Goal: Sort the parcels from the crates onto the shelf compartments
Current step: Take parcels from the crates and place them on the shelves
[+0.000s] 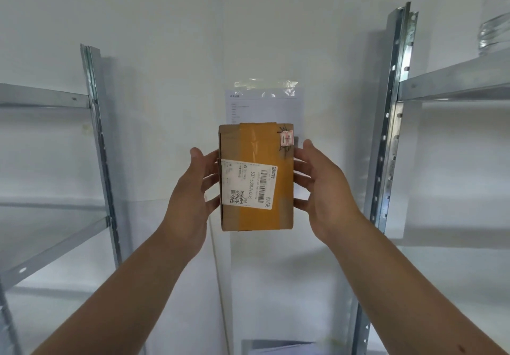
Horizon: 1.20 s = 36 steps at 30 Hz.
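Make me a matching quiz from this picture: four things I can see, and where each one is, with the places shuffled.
Things:
1 cardboard parcel
2 printed sheet
3 clear bottle
4 shipping label

Places:
A on the upper right shelf
B taped to the wall
C between the left hand and right hand
D stuck on the parcel's front

Pairs: 1-C, 2-B, 3-A, 4-D.

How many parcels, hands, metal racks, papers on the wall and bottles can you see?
Parcel: 1
Hands: 2, left hand and right hand
Metal racks: 2, left rack and right rack
Paper sheet on the wall: 1
Bottle: 1
Total: 7
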Tool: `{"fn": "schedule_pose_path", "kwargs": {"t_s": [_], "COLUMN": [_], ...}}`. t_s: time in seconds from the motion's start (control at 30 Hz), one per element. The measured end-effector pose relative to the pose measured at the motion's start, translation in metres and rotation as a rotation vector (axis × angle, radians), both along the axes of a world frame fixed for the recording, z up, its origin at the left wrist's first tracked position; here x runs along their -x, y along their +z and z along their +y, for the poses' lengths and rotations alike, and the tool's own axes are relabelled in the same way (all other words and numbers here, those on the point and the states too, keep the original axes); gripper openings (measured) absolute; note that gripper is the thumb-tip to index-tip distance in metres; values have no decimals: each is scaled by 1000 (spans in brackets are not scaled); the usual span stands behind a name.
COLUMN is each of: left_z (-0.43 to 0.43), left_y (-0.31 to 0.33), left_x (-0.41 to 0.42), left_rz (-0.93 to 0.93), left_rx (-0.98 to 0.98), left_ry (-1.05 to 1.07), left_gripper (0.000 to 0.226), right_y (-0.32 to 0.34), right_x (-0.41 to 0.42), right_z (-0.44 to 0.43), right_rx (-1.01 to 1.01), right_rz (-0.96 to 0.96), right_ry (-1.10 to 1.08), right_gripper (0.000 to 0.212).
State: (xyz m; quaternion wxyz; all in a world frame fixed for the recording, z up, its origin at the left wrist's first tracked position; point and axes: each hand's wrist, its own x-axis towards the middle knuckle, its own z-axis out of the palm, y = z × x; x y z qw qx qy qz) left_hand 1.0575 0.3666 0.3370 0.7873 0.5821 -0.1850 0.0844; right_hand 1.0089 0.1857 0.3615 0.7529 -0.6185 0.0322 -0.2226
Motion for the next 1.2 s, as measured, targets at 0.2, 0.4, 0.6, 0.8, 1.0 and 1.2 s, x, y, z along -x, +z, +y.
{"fn": "schedule_pose_path", "kwargs": {"t_s": [0.2, 0.4, 0.6, 0.8, 1.0, 1.2], "left_z": [-2, -26, -32, -31, -32, -48], "left_y": [-30, -74, -99, -118, -123, -129], "left_x": [-3, 4, 44, 119, 224, 350], "left_rz": [47, 75, 68, 8, -18, -31], "left_rx": [-51, -130, -129, -116, -91, -94], "left_ry": [-39, -92, -161, -112, -117, -158], "left_gripper": [56, 19, 35, 57, 56, 59], "right_y": [-29, -75, -101, -113, -124, -139], "right_x": [8, 26, 68, 141, 247, 380], "right_z": [3, 3, -7, 2, -2, -16], "right_rx": [-10, 32, 61, 158, 171, 132], "right_rz": [91, 147, 138, 100, 30, -3], "right_ry": [-75, -175, -179, -142, -114, -162], "right_gripper": [43, 40, 24, 36, 41, 42]}}
